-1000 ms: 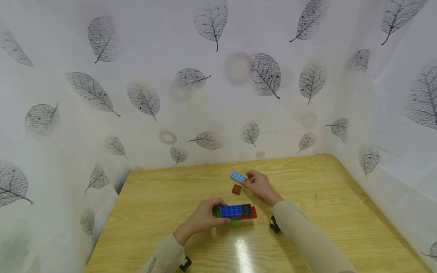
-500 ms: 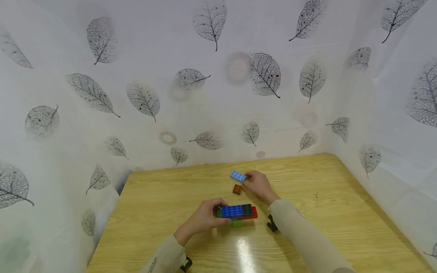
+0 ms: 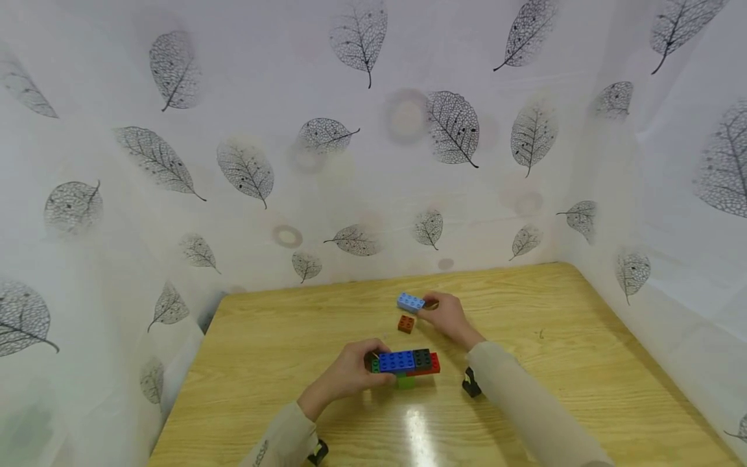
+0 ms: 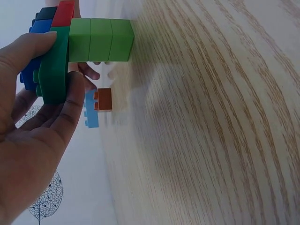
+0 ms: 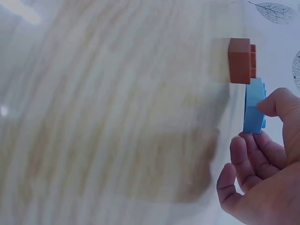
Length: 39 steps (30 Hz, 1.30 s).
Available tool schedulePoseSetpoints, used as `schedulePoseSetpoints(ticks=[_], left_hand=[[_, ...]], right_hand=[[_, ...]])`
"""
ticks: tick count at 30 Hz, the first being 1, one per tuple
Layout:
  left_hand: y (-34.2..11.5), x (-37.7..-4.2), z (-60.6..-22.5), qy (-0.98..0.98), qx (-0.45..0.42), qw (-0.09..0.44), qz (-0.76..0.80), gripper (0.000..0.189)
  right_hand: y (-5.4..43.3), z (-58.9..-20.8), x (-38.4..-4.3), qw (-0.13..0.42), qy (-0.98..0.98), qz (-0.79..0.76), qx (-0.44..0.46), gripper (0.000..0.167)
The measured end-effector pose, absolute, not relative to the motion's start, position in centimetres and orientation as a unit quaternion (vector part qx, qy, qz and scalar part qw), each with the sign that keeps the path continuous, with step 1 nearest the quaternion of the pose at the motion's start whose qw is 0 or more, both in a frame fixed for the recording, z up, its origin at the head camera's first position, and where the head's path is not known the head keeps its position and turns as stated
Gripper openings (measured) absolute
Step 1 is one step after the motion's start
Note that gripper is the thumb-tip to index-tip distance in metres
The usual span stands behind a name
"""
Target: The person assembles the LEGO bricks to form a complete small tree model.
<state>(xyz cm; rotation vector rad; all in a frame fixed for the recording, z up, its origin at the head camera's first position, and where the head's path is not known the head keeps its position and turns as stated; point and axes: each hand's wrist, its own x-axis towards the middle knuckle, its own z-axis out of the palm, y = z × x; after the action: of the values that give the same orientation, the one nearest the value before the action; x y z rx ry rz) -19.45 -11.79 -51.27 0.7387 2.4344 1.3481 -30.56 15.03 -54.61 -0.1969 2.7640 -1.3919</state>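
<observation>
My left hand (image 3: pixel 348 371) grips the left end of a toy brick assembly. On its top sit a blue brick (image 3: pixel 397 360) and a black brick (image 3: pixel 422 359), over a red brick (image 3: pixel 435 363) and a dark green brick (image 4: pixel 55 70). A column of light green bricks (image 4: pixel 101 40) reaches down from the middle to the table. Farther back, my right hand (image 3: pixel 448 318) pinches the right end of a light blue brick (image 3: pixel 411 302); in the right wrist view the thumb lies against its studded side. Just in front of it rests a small orange-brown brick (image 3: pixel 406 323).
The wooden table (image 3: pixel 280 337) carries the bricks. A white sheet with a leaf print (image 3: pixel 373 188) hangs behind it and along both sides. A black strap piece (image 3: pixel 470 383) shows under the right sleeve, and another (image 3: pixel 318 452) by the left.
Between half a second ago and now, the light blue brick shifts slightly right together with my right hand. My left hand and the assembly stay nearly still.
</observation>
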Motion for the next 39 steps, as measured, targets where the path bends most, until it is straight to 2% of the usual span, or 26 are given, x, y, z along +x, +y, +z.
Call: schedulePoseSetpoints(ticks=[8, 18, 24, 33, 39], left_hand=[[-11.7, -19.5, -51.1, 0.842, 0.252, 0.131, 0.458, 0.033], [-11.7, -19.5, -51.1, 0.845, 0.255, 0.129, 0.451, 0.033], [-11.7, -19.5, -51.2, 0.844, 0.251, 0.129, 0.456, 0.033], [-11.7, -19.5, -51.4, 0.842, 0.251, 0.126, 0.461, 0.035], [-11.7, -19.4, -51.4, 0.843, 0.245, 0.123, 0.462, 0.037]], right_hand=[[15.5, -52.4, -29.7, 0.017, 0.89, -0.444, -0.102, 0.042], [16.3, -49.9, -27.6, 0.015, 0.875, -0.453, -0.169, 0.034], [16.6, -49.2, -26.3, 0.007, 0.876, -0.442, -0.192, 0.033], [16.7, -48.3, -24.0, 0.03, 0.874, -0.43, -0.225, 0.032], [17.0, -47.8, -22.8, 0.026, 0.869, -0.426, -0.249, 0.032]])
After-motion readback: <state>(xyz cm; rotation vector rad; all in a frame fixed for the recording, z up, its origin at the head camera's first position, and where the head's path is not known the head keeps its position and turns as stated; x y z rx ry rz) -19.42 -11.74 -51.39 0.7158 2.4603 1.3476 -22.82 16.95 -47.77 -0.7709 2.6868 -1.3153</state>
